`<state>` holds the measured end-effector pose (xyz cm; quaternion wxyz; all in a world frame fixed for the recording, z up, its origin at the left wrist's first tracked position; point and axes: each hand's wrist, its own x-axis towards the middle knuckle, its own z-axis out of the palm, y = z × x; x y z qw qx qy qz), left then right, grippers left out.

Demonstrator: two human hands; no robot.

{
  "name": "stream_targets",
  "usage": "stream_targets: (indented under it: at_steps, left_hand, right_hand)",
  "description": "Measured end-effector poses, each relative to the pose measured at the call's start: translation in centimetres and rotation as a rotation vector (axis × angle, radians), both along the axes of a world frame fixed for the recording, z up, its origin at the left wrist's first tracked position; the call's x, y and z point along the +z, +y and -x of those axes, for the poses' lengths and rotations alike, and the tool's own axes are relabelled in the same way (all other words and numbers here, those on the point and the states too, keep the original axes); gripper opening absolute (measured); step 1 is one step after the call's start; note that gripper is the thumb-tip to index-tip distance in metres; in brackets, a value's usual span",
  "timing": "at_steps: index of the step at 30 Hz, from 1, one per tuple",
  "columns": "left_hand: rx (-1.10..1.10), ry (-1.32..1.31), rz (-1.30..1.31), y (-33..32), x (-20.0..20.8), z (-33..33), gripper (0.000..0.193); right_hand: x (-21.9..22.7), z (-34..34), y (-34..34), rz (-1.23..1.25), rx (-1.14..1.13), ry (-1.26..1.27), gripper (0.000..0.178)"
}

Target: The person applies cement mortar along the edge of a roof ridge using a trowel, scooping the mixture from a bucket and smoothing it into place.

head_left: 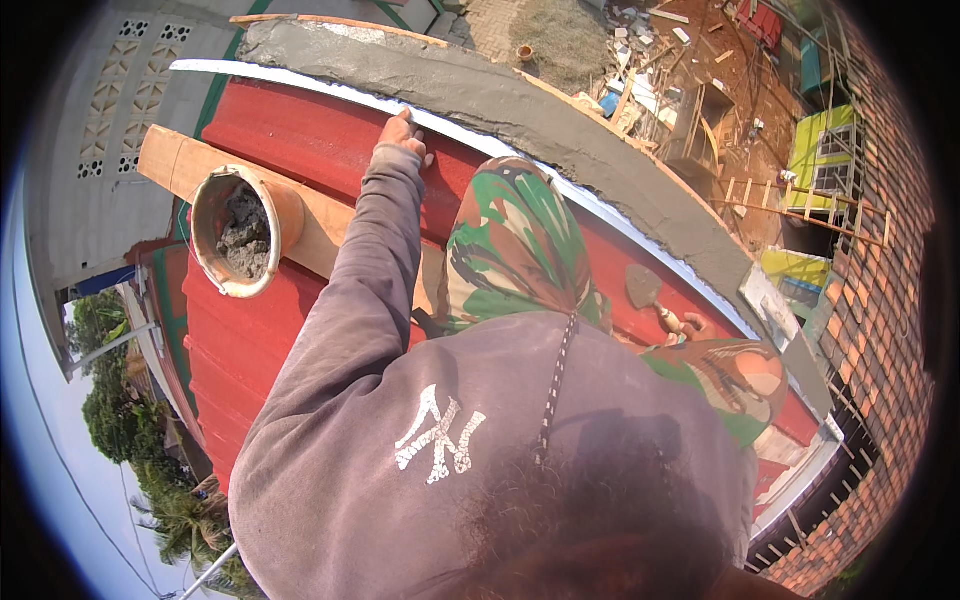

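My left hand [403,137] reaches forward to a long white strip [330,89], its fingers bent at the strip's near edge. This strip runs along the grey mortar band [520,117], and its left end sticks out freely. Low on the right, beside my camouflage-clad knee, my right hand [697,326] is closed around the wooden handle of a trowel [643,286]; the knee partly hides that hand. The trowel's blade lies over the red roof sheet [300,125]. Left of my left forearm, a bucket [290,218] of grey mortar [243,235] stands by a wooden plank [325,226].
Beyond the mortar band's wooden edge board [570,98], the ground drops away to rubble [640,90]. A wooden ladder [800,203] stands at the right, near a tiled roof [880,300]. A wall with vent blocks [118,95] rises at the left.
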<state>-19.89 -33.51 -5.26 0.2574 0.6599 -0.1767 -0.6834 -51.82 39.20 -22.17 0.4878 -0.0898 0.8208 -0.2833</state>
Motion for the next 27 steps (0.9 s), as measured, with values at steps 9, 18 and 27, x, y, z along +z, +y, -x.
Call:
stream_targets:
  at_steps: [9, 18, 27]
  left_hand:
    - [-0.053, 0.001, 0.012, -0.2, -0.9, -0.5, 0.054]
    - [-0.059, -0.011, 0.051, -0.3, -0.8, -0.2, 0.053]
    - [-0.020, -0.098, 0.007, 0.0, 0.0, -0.3, 0.048]
  right_hand:
    - [0.0, 0.1, 0.2, -0.001, -0.048, -0.016, 0.048]
    - [-0.7, 0.0, -0.8, 0.055, -0.148, -0.061, 0.047]
    - [-1.2, 1.7, -2.2, 0.105, -0.562, -0.161, 0.030]
